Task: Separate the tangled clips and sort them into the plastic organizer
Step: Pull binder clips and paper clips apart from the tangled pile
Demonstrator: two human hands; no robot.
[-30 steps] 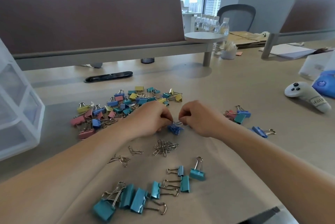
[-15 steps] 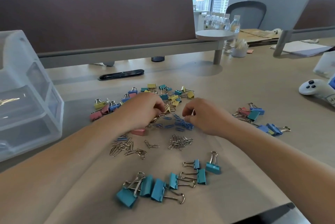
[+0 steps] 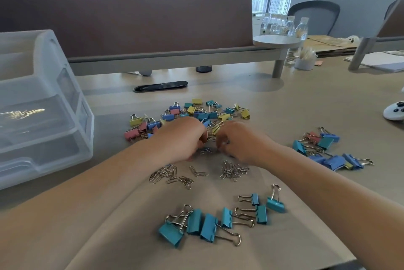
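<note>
Tangled clips (image 3: 190,114) lie heaped at the far middle of the surface (image 3: 306,105), plastic organizer (image 3: 43,116) at left. Left hand (image 3: 181,138) and right hand (image 3: 240,143) meet at the heap's near edge, each grip pinched on a small clip knot (image 3: 207,150), seemingly to pull opposite ways

A person's left hand (image 3: 185,138) and right hand (image 3: 240,145), both bare, seen from a head-worn camera. The left forearm (image 3: 98,182) and right forearm (image 3: 328,182) are uncovered from the wrists to the lower edge of the picture. The wide lens makes both forearms look broad towards the bottom corners. The backs of the hands face the lens and hide most of the fingertips.
</note>
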